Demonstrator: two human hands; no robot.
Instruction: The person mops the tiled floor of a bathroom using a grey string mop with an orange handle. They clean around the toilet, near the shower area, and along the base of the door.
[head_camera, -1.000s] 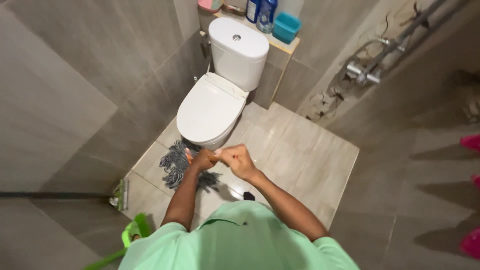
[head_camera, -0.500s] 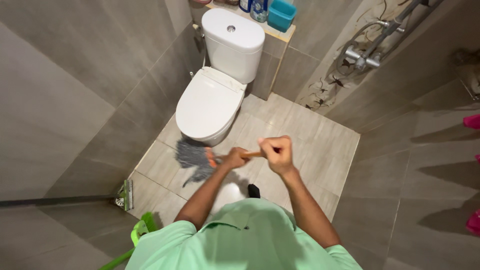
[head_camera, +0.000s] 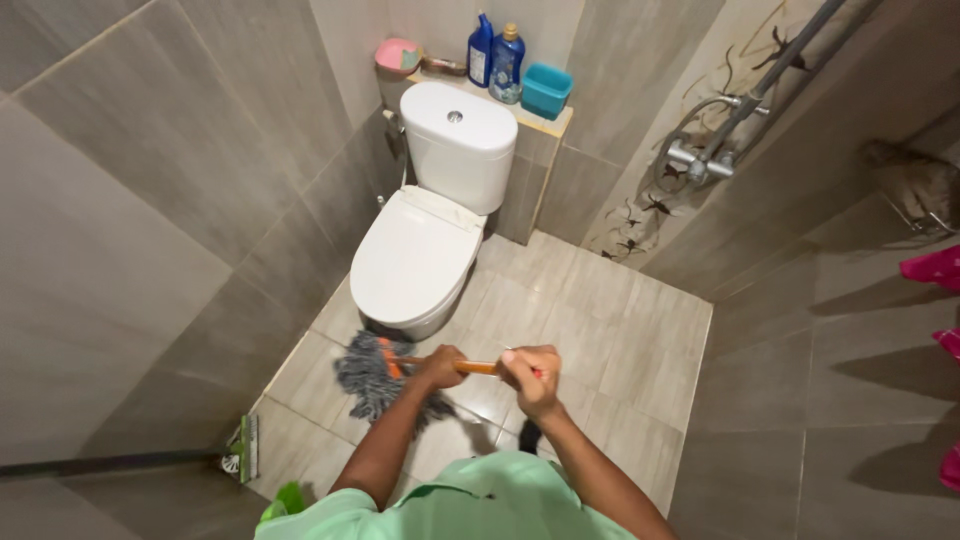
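Small bathroom, grey tiles on walls and floor (head_camera: 610, 330), seen from above.

Both hands low in the middle of the scene, closed around an orange mop handle (head_camera: 478, 367) held almost level. Left hand (head_camera: 438, 366) wrapped round the handle close to the mop end; right hand (head_camera: 531, 378) fisted round it further right, knuckles up, fingers shut tight on the stick. Short stretch of orange showing between the two fists. Hands near each other but not touching.

Grey stringy mop head (head_camera: 372, 376) on the floor just left of the left hand, spread over the tiles right below the front of the toilet bowl, with an orange clamp at its middle. Touching the bowl's base or only beside it: cannot tell.

White toilet (head_camera: 418, 255) beyond the mop, lid down, tank (head_camera: 458, 140) against the far wall with a round button on top. Narrow ledge (head_camera: 548, 125) behind the tank, carrying a pink bowl (head_camera: 398, 55) at the left, two blue bottles (head_camera: 494, 55) in the middle and a teal tub (head_camera: 547, 90) at the right.

Shower tap (head_camera: 700, 162) with a slanting metal bar on the right wall, over a patch of tile patterned with thin dark branches. Bits of something pink (head_camera: 932, 268) at the far right edge. Floor drain (head_camera: 240, 455) near the left wall, low in the scene, and a scrap of bright green (head_camera: 283, 500) beside the green shirt (head_camera: 455, 505) at the near edge.
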